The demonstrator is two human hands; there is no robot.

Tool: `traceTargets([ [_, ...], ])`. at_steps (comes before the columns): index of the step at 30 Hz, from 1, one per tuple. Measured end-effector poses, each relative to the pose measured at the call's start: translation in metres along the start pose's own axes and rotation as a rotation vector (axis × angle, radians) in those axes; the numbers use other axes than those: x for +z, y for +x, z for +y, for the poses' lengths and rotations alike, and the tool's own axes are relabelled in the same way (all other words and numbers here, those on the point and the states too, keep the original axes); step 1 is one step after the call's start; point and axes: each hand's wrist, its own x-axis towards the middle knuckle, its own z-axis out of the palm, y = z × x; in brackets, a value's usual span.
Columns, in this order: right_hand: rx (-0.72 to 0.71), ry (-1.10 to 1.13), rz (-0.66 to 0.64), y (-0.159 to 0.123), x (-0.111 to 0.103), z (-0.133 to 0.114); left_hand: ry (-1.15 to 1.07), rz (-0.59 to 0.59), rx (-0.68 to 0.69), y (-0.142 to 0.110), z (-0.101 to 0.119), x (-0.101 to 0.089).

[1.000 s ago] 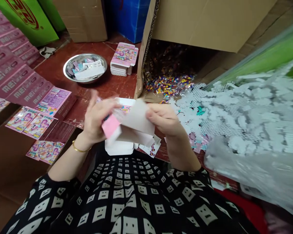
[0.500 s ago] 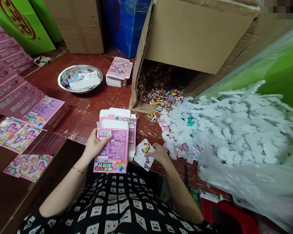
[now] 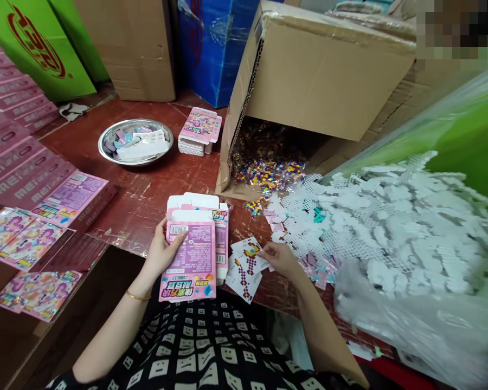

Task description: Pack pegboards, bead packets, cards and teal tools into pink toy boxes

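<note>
My left hand (image 3: 161, 251) grips the left edge of a small pink carton (image 3: 189, 259), barcode side up, with its white top flap open. Under it lies a stack of more flat pink cartons (image 3: 222, 233) on the red table. My right hand (image 3: 282, 258) pinches the top card of a small pile of white cards printed with coloured pixel patterns (image 3: 246, 265), just right of the carton. A gold bangle sits on my left wrist.
A steel bowl (image 3: 135, 142) of paper slips and a stack of pink cartons (image 3: 199, 131) stand further back. A tipped cardboard box (image 3: 309, 81) spills coloured bead packets (image 3: 268, 170). White mesh pieces (image 3: 374, 216) are heaped at right beside a plastic bag (image 3: 423, 319). Finished pink boxes (image 3: 28, 173) lie at left.
Both hands were folding the carton up in front of me. The left hand has since lowered it flat over the stack, and the right hand has dropped to the pattern cards and lifted one.
</note>
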Motion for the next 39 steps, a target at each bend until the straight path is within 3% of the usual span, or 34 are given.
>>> traceTargets([
  [6, -0.016, -0.027, -0.165, 0.003, -0.006, 0.005, 0.033, 0.007, -0.034, 0.002, -0.001, 0.0],
  [12, 0.112, 0.216, 0.027, -0.019, -0.005, 0.007, 0.035, 0.013, -0.017, 0.004, -0.003, 0.001],
  [17, 0.125, 0.417, -0.051, -0.029, -0.013, 0.005, 0.015, 0.022, -0.011, 0.003, -0.004, 0.002],
  [19, 0.109, 0.519, 0.029, -0.015, -0.024, 0.001, -0.013, 0.027, -0.008, 0.002, -0.006, 0.003],
  [21, 0.064, 0.681, 0.194, 0.02, -0.04, -0.011, -0.037, 0.034, 0.01, 0.001, -0.009, 0.004],
  [24, -0.002, 0.884, 0.455, 0.104, -0.061, -0.049, -0.052, 0.046, 0.046, 0.001, -0.013, 0.005],
  [25, 0.037, 0.883, 0.506, 0.135, -0.064, -0.064, -0.056, 0.05, 0.052, 0.001, -0.014, 0.006],
  [28, 0.191, 0.792, 0.57, 0.21, -0.058, -0.102, -0.066, 0.052, 0.058, 0.003, -0.016, 0.006],
  [30, 0.249, 0.768, 0.591, 0.236, -0.047, -0.113, -0.06, 0.052, 0.06, 0.004, -0.017, 0.006],
  [32, 0.285, 0.769, 0.61, 0.245, -0.037, -0.112, -0.017, 0.063, 0.074, 0.004, -0.017, 0.005],
  [35, 0.281, 0.815, 0.652, 0.236, -0.037, -0.102, 0.149, 0.109, 0.168, 0.001, -0.012, 0.0],
  [39, 0.168, 0.927, 0.639, 0.18, -0.049, -0.095, 0.218, 0.103, 0.373, -0.011, 0.011, 0.002],
])
